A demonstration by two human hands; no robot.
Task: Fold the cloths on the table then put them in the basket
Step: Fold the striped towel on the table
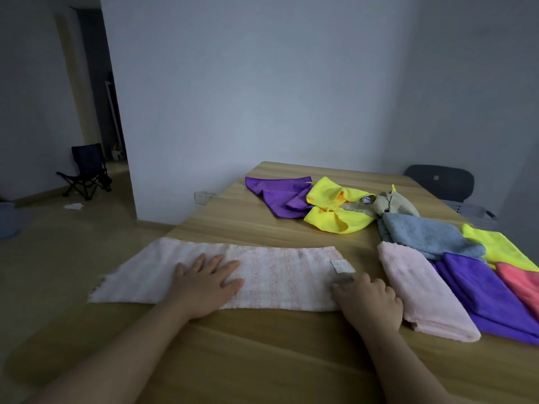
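Observation:
A long pale pink towel (280, 272) lies flat along the wooden table (248, 354), folded into a strip with a white label near its right end. My left hand (204, 282) presses flat on its middle with straight fingers. My right hand (369, 298) rests at the towel's right end, fingers bent over the edge by the label. To the right lie folded cloths: pink (420, 290), purple (490, 293), blue-grey (428, 233), yellow (495, 246) and coral (522, 281). Unfolded purple (277, 193), yellow (335, 211) and beige (393, 204) cloths lie further back.
A grey basket (472, 212) sits past the table's far right edge, beside a dark chair (440, 182). The wall stands just behind the table. A folding chair (87, 170) stands on the floor at the far left.

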